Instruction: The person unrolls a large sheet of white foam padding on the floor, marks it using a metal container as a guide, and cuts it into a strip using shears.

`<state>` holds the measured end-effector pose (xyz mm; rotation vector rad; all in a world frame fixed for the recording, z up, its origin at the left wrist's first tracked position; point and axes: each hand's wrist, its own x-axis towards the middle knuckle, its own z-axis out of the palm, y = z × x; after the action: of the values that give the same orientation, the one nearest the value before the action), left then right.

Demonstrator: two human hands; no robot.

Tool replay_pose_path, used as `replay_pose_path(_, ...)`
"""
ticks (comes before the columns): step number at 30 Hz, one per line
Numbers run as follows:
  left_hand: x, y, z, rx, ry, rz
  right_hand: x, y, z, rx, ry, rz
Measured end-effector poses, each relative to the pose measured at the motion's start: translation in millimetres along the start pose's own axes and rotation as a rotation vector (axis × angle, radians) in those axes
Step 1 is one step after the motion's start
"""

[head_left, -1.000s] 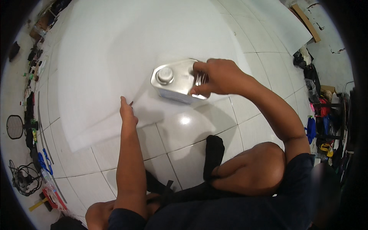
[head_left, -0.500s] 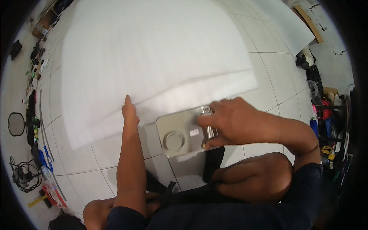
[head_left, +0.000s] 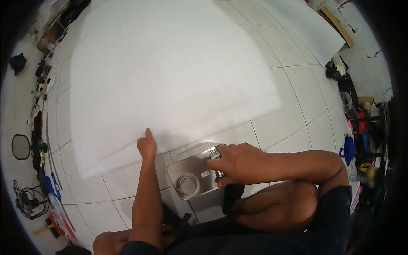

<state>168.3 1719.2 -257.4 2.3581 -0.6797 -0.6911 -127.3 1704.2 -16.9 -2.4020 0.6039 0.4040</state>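
Note:
My left hand (head_left: 147,146) is closed at the near edge of a large white foam-like sheet (head_left: 165,72), one digit pointing forward over it. Most of its fingers are folded or hidden. My right hand (head_left: 236,165) is wrapped over the right end of a shallow rectangular metal tray (head_left: 196,170), just in front of my body. Inside the tray's left part lies a round silvery ring or dish (head_left: 188,184). A small white label (head_left: 205,174) shows beside my right fingers. Shiny ribbed metal pieces (head_left: 215,155) show under that hand, partly covered.
White floor tiles (head_left: 293,89) surround the sheet. Another white sheet (head_left: 308,29) lies far right, beside a cardboard strip (head_left: 337,26). Along the left wall are a fan (head_left: 29,199), a blue-handled item (head_left: 52,187) and clutter. Bags and assorted goods (head_left: 352,97) line the right side.
Both hands and the tray sit lower in the view, the tray also slightly farther left. The sheet's near edge looks flatter, its long crease fainter. My right hand keeps its hold on the tray.

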Motion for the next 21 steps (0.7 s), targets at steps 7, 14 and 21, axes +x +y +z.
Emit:
replay_pose_path(7,-8,-13,15,0.069,-0.039,0.108,-2,37,-21,0.17,-0.052,-0.092)
replay_pose_path(14,-4,-39,1,0.168,0.045,0.21,-51,294,-57,0.288,1.212,0.768)
replay_pose_path(21,-7,-70,-4,0.113,-0.015,0.225,-120,446,119,0.391,1.118,1.34)
